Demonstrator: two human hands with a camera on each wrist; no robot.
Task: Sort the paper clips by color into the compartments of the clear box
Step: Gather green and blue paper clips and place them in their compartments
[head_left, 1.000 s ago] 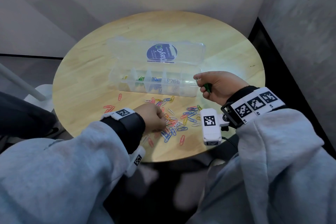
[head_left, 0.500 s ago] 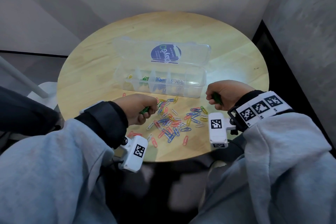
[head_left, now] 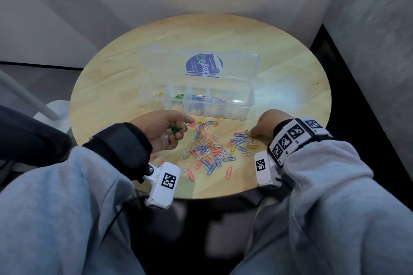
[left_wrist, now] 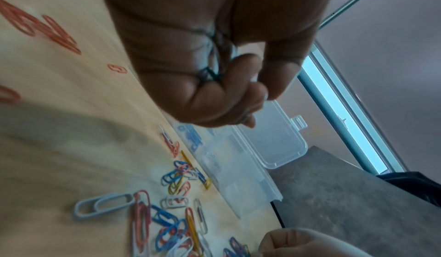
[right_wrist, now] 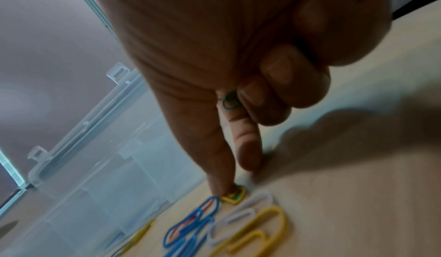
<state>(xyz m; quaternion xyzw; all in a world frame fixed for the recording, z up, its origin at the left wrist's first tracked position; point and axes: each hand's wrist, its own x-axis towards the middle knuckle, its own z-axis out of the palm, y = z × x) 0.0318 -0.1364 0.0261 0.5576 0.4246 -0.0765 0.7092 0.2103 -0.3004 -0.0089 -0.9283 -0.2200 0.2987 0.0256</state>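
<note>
The clear box [head_left: 242, 105] stands open on the round table [head_left: 116, 87], its lid [head_left: 237, 62] laid back. Its compartments hold yellow [head_left: 160, 94], green [head_left: 178, 96], blue [head_left: 197, 98] and white clips [head_left: 218, 100]. A mixed pile of paper clips [head_left: 212, 149] lies in front of it. My left hand [head_left: 181, 127] hovers left of the pile and grips green clips [head_left: 174, 130], also visible between its curled fingers [left_wrist: 211, 74]. My right hand [head_left: 253, 134] holds a green clip [right_wrist: 230, 101] in its curled fingers. Its index fingertip [right_wrist: 219, 189] presses a green and yellow clip [right_wrist: 235, 196] on the table.
A few red clips [left_wrist: 54, 33] lie apart at the left of the pile. The table's near edge [head_left: 212, 195] runs just behind the pile. A grey wall [head_left: 368, 29] stands close on the right. My right hand [left_wrist: 298, 242] shows low in the left wrist view.
My left hand came up off the pile with green clips and turned toward the box. My right hand dropped from beside the box to the pile's right edge.
</note>
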